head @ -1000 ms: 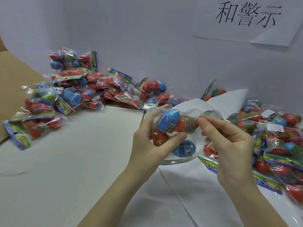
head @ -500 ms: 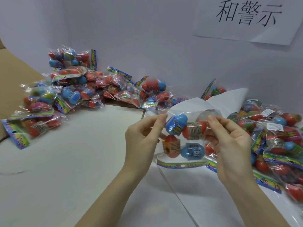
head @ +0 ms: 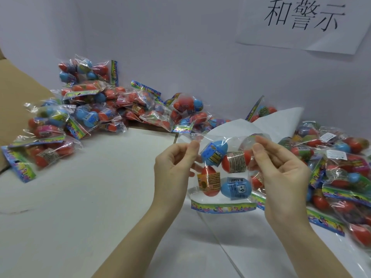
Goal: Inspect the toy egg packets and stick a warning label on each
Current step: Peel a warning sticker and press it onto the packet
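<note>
We see two bare hands holding up one clear plastic packet of toy eggs near centre frame, above a white paper-covered table. Left hand, at 9 o'clock of the packet, pinches the top left corner w/ thumb and forefinger. Right hand, at 3 o'clock, pinches the top right edge, other fingers curled behind the film. Both grips are closed on the packet, stretching it flat.

Inside hang four eggs: a blue egg at upper left, a red egg w/ printed wrap beside it, a red-orange egg at lower left, and a blue egg marked w/ an age symbol at lower right. A rainbow-printed card strip runs along the bottom, at 6 o'clock.

At 10 o'clock a heap of similar packets lies against the wall; at 3 o'clock a second heap carries small white labels, so those look done. A paper sign w/ black Chinese characters hangs at 1 o'clock.

We judge this is the inspect step: packet held up for checking, no label on it that we can see. Next move prob. needs one hand freed to fetch a warning label; no loose label or sheet is clearly visible.
</note>
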Motion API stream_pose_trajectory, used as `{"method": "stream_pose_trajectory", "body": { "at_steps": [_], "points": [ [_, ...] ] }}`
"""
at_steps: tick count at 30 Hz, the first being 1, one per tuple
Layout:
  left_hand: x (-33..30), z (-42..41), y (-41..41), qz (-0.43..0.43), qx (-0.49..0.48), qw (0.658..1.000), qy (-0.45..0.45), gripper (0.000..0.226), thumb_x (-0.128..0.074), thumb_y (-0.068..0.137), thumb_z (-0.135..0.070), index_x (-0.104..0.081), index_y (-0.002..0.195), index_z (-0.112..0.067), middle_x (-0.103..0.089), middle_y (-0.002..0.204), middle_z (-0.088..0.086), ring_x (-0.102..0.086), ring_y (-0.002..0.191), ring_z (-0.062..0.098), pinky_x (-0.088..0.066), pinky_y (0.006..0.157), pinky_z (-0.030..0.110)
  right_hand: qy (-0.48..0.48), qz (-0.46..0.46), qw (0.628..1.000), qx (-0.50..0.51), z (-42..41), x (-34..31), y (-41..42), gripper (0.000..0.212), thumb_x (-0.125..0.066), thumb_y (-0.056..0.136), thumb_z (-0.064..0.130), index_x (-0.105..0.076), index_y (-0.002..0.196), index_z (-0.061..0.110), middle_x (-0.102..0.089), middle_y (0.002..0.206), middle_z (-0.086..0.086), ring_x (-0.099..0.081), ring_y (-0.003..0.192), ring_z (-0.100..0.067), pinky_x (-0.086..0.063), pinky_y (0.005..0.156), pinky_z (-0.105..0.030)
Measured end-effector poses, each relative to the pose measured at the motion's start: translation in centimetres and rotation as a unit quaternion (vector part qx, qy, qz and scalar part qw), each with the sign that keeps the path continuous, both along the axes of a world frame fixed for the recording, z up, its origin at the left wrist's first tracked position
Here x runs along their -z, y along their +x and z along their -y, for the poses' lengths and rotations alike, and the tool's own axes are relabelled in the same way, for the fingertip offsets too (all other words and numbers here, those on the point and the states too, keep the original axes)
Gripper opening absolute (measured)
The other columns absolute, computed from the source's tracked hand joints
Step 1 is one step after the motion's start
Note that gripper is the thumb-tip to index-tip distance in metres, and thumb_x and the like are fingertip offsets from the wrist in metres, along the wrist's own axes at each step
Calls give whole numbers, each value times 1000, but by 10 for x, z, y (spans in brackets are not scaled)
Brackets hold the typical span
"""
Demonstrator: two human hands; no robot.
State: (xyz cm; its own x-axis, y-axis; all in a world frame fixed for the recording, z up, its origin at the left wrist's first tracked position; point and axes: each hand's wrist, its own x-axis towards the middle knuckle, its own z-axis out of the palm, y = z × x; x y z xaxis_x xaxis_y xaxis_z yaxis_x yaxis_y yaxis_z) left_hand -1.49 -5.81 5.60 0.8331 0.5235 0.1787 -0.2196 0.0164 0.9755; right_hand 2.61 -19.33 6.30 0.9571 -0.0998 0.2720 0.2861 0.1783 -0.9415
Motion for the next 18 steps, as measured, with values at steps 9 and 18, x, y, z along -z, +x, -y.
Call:
{"method": "stream_pose_trajectory", "body": {
  "at_steps": [9,18],
  "points": [
    [-7,-4,-4,34,147,985,-85,15,-62,62,-33,-72,61,-21,-65,55,-6,-60,51,5,-45,47,14,110,-153,977,-97,5,-3,8,13,-54,87,7,-65,82,12,-68,62,5,-62,57,-3,-53,63,-17],
    [-4,0,-4,54,53,996,36,15,-67,57,-43,-72,65,-31,-70,65,-11,-64,60,4,-47,55,13,136,-95,985,-41,1,-3,5,16,-50,91,12,-61,79,15,-62,56,12,-57,53,2,-50,52,-13]
  ]
}}
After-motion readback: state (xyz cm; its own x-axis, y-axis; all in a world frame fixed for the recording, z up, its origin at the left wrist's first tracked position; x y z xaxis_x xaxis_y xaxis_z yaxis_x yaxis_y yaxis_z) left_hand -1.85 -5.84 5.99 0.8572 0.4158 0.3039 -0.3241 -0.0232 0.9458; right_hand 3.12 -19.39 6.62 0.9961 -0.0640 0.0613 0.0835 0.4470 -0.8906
